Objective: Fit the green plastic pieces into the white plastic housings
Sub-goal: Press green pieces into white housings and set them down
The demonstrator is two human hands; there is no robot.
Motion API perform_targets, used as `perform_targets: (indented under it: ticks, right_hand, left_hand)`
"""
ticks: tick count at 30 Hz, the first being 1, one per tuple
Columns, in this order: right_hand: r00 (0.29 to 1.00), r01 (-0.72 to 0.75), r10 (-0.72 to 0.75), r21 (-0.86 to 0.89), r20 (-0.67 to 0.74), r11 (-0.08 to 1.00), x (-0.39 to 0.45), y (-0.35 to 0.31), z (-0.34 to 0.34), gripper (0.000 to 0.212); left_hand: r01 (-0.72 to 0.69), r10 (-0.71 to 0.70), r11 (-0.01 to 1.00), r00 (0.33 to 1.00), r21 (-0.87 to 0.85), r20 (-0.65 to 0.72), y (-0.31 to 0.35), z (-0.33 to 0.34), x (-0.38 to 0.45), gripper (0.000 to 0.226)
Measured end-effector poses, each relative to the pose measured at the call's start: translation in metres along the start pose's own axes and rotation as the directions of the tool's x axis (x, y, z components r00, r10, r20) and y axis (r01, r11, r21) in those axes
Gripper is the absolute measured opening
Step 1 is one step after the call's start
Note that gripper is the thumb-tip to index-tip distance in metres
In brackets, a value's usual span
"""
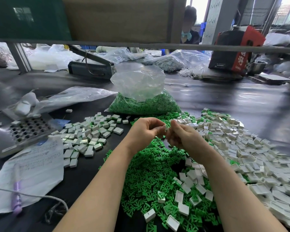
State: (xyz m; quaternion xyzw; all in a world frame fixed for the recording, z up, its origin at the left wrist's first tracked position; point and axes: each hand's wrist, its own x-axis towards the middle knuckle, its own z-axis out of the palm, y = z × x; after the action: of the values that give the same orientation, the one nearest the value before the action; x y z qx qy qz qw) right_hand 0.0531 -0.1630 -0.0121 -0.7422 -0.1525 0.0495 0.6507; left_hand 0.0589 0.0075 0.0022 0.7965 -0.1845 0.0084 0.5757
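Left hand (146,129) and right hand (180,134) together pinch one white housing (166,127) above the green pieces (149,173). One clear bag (141,96) stands behind; loose housings beyond counting.

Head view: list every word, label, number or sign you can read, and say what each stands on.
Nothing reads clearly.
Red and black carton: large white characters and a white line of small print, too blurred to read.
Handwritten paper sheet: script too small to read.
White sticker on the bag of green pieces: print too small.
Label on the metal fixture: illegible.
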Motion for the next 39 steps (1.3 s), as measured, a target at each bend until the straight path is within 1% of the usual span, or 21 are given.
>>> perform_targets:
  ticks: [3, 5, 7, 12, 15, 17, 21, 25, 30, 34, 36, 39]
  right_hand:
    - [0.991, -0.124, 0.120, 0.071, 0.059, 0.990, 0.002, 0.002, -0.003, 0.067]
    - [0.980, -0.177, 0.162, 0.132, 0.118, 0.975, 0.004, 0.004, -0.002, 0.070]
    - [0.975, -0.206, 0.177, 0.232, 0.137, 0.951, 0.004, 0.006, 0.000, 0.063]
    - [0.980, -0.195, 0.155, 0.473, 0.121, 0.859, 0.003, 0.004, 0.007, 0.041]
    - [0.979, -0.204, 0.158, 0.546, 0.130, 0.813, 0.002, 0.001, 0.008, 0.034]
    - [0.978, -0.207, 0.158, 0.548, 0.136, 0.811, 0.001, 0.000, 0.009, 0.034]
    - [0.980, -0.200, 0.151, 0.542, 0.133, 0.816, 0.001, -0.001, 0.008, 0.034]
    - [0.979, -0.195, 0.135, 0.504, 0.153, 0.841, 0.001, 0.000, 0.008, 0.038]
    - [0.975, -0.200, 0.131, 0.460, 0.178, 0.865, 0.000, 0.002, 0.007, 0.040]
    - [0.978, -0.169, 0.108, 0.371, 0.179, 0.913, 0.001, 0.003, 0.007, 0.048]
    - [0.980, -0.150, 0.094, 0.339, 0.177, 0.929, 0.001, 0.003, 0.007, 0.049]
    - [0.984, -0.116, 0.067, 0.312, 0.165, 0.943, 0.001, 0.005, 0.009, 0.043]
  left_hand:
    - [-0.020, 0.025, 0.998, 0.996, 0.066, -0.084, 0.003, 0.004, 0.001, 0.011]
    - [-0.022, 0.031, 0.998, 0.990, 0.066, -0.136, 0.004, 0.005, 0.001, 0.014]
    - [-0.022, 0.026, 0.999, 0.988, 0.032, -0.151, 0.005, 0.007, 0.001, 0.015]
    - [-0.032, 0.028, 0.999, 0.987, -0.027, -0.157, 0.008, 0.009, 0.000, 0.015]
    - [-0.039, 0.030, 0.998, 0.988, -0.057, -0.152, 0.009, 0.009, 0.001, 0.016]
    - [-0.034, 0.024, 0.997, 0.989, -0.069, -0.144, 0.010, 0.010, 0.001, 0.016]
    - [0.000, -0.017, 0.991, 0.992, -0.137, -0.123, 0.013, 0.014, 0.000, 0.008]
    - [0.021, -0.037, 0.993, 0.990, -0.113, -0.138, 0.014, 0.017, 0.000, 0.016]
    - [0.026, -0.041, 0.991, 0.993, -0.133, -0.107, 0.015, 0.017, -0.001, 0.022]
    - [0.034, -0.052, 0.988, 0.992, -0.149, -0.114, 0.017, 0.017, -0.003, 0.025]
    - [0.050, -0.068, 0.987, 0.991, -0.150, -0.118, 0.018, 0.017, -0.003, 0.025]
    - [0.074, -0.095, 0.985, 0.987, -0.153, -0.129, 0.020, 0.021, -0.003, 0.018]
